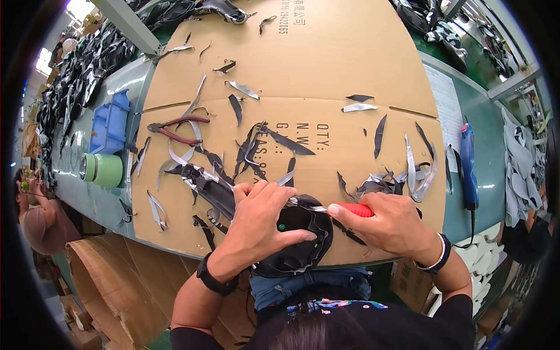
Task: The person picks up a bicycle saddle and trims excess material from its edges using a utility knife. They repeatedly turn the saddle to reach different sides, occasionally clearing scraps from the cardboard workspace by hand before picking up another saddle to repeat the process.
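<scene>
My left hand (pixel 258 220) is closed over a black bicycle saddle (pixel 216 194). Its narrow nose points to the far left and its wide end lies toward me, at the cardboard's front edge. The hollow underside appears to face up, with a small green spot inside. In my right hand (pixel 389 220) is a red-handled tool (pixel 356 209). Its thin metal end points left and meets the saddle's rim beside my left hand; the exact tip is hard to make out. Black and grey offcut strips (pixel 379 184) lie around both hands.
A cardboard sheet (pixel 326 64) covers the table. Red-handled cutting pliers (pixel 178 129) lie on it at left. Beyond its left edge are a blue bin (pixel 109 122) and a green container (pixel 106 170). To the right lie a blue corded tool (pixel 468 166) and a paper sheet (pixel 443 105).
</scene>
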The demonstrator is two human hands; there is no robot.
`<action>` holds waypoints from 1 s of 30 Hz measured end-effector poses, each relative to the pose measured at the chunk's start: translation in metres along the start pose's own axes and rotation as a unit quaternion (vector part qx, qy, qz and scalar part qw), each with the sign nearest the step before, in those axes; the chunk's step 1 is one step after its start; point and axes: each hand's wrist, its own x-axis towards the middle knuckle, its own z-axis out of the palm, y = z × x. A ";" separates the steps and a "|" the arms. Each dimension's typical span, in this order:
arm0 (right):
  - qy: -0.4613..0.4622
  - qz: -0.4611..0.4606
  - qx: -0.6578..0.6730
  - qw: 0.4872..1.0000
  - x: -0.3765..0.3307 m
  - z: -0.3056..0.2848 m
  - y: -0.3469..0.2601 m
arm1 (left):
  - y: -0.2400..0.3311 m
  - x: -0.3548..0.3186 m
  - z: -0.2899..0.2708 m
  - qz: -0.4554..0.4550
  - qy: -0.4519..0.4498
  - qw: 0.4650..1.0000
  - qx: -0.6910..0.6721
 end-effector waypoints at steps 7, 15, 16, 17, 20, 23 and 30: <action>-0.079 0.066 0.058 0.993 -0.025 0.019 -0.020 | -0.004 -0.004 0.004 0.009 0.020 1.000 0.002; -0.032 0.187 0.137 0.972 -0.057 0.031 -0.064 | -0.003 -0.002 0.006 0.019 0.037 0.999 0.005; -0.024 0.212 0.137 0.967 -0.062 0.032 -0.073 | -0.002 -0.003 0.007 0.015 0.037 0.999 0.008; -0.016 0.236 0.138 0.962 -0.065 0.033 -0.079 | -0.002 -0.004 0.007 0.012 0.038 0.999 0.011; 0.097 0.212 0.196 0.952 -0.054 0.027 -0.062 | 0.006 -0.010 0.007 -0.013 0.059 0.998 0.032; 0.183 0.257 0.302 0.900 -0.017 0.012 -0.060 | 0.032 -0.013 0.003 -0.037 0.067 0.993 0.089; 0.132 0.254 0.326 0.901 0.022 0.020 -0.042 | 0.044 -0.018 0.011 -0.051 0.087 0.992 0.073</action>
